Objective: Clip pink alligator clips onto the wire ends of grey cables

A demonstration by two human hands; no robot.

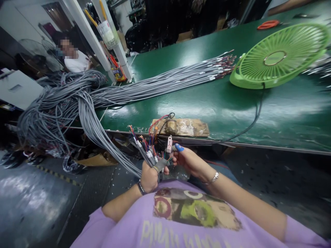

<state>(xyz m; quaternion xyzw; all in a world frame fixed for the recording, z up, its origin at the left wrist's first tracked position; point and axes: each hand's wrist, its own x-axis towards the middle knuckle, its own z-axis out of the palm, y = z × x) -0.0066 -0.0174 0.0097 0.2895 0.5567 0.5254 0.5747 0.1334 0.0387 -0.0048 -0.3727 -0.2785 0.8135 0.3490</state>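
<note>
My left hand point(150, 177) is closed around a bundle of grey cables point(141, 151) in front of the bench edge. The cable ends fan upward, with white sleeves and bare coloured wires point(152, 139) showing. A grey band crosses that hand's fingers. My right hand point(182, 160) is beside the wire ends, its fingers pinched together and a blue covering on one fingertip. What sits in that pinch is too small to make out. Just above the fingers stands a small pinkish-white piece with dark marks point(169, 144).
A green bench point(196, 103) bears more grey cables point(155, 84), a green fan point(276, 58), orange-handled scissors point(268, 24) and a worn wooden board point(191, 127). A large cable heap point(51, 106) hangs at left. A post holds tools point(107, 32). A person point(77, 62) is behind.
</note>
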